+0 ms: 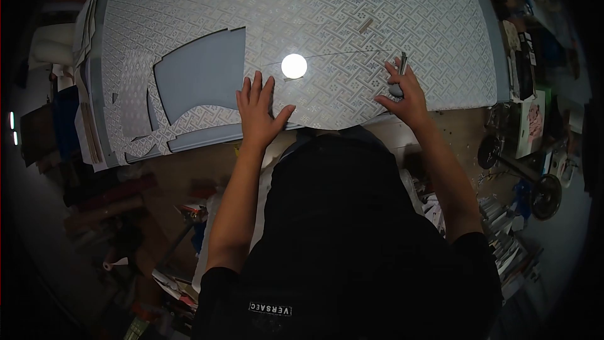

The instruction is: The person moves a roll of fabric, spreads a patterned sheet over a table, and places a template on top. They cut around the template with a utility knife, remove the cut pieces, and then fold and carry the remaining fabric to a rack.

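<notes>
1. Black T-shirt, nearest me, with a small white-lettered label low on its left; the person wearing it stands at the table's near edge.
2. Pale strips crowd the near right; I can't tell whether any box holds them.
3. Under everything is a grey-blue table, its top showing through a large gap at the left of the covering sheet.
4. Beyond the table's right side stands a metal piece with round discs; dim clutter lines both sides of the room.
5. Spread over the table is the patterned sheet, pale grey with interlaced bars and small flowers, catching a round white glare near its middle. One thin dark line runs from there towards the right hand. Its near edge curves, and a narrow loose-looking piece lies at the left.
6. On the sheet, just right of the gap, rests the left hand, fingers spread, gripping nothing.
7. Farther right, the right hand curls its fingers around a metal-ended hand tool, thumb stretched out leftwards.
8. Small brown piece farther off, on the sheet.
</notes>
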Tool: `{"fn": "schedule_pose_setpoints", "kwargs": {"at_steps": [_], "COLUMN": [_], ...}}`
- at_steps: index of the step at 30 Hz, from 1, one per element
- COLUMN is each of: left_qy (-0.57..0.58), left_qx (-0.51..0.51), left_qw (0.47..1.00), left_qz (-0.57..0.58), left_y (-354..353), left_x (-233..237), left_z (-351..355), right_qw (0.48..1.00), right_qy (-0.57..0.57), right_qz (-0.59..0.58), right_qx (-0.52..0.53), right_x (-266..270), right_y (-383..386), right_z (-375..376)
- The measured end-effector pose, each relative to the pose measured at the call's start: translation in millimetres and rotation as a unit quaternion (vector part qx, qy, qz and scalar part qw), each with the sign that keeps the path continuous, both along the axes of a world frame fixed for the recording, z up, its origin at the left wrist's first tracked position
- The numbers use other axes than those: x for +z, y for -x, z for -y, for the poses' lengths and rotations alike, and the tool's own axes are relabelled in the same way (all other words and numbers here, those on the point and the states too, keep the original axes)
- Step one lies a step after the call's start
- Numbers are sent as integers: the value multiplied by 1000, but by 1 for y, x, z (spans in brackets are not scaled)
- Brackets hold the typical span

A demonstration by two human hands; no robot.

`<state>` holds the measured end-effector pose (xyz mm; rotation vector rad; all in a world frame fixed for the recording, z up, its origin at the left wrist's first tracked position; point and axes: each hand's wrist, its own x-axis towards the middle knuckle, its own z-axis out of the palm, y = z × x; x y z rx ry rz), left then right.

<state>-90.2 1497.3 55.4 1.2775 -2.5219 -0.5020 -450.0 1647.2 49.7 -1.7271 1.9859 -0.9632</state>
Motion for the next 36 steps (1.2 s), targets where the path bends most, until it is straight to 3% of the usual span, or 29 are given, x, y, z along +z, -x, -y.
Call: {"fn": "schedule_pose_setpoints", "kwargs": {"at_steps": [3, 12, 17, 21, 26, 36], "left_qy": [-7, -6, -7, -6, -10, -12], "left_qx": [0, 1, 0, 6, 0, 5], "left_qw": [1000, 1000, 1000, 1000, 1000, 1000], "left_qz": [-2, -1, -11, 6, -1, -10], "left_y": [1, 0, 0, 0, -1, -1], "left_x": [0, 0, 1, 3, 0, -2], "left_z": [0, 0, 1, 1, 1, 1], "right_qw": [999, 999, 999, 999, 1000, 999], "right_qy": [14, 38, -34, 22, -21, -3], "right_qz": [-50, -23, -2, -34, -2, -31], "right_qx": [13, 18, 6, 28, -14, 8], "right_x": [0, -4, -1, -6, 3, -5], "right_y": [2, 3, 2, 2, -2, 1], "right_z": [-1, -1, -2, -1, 0, 0]}}
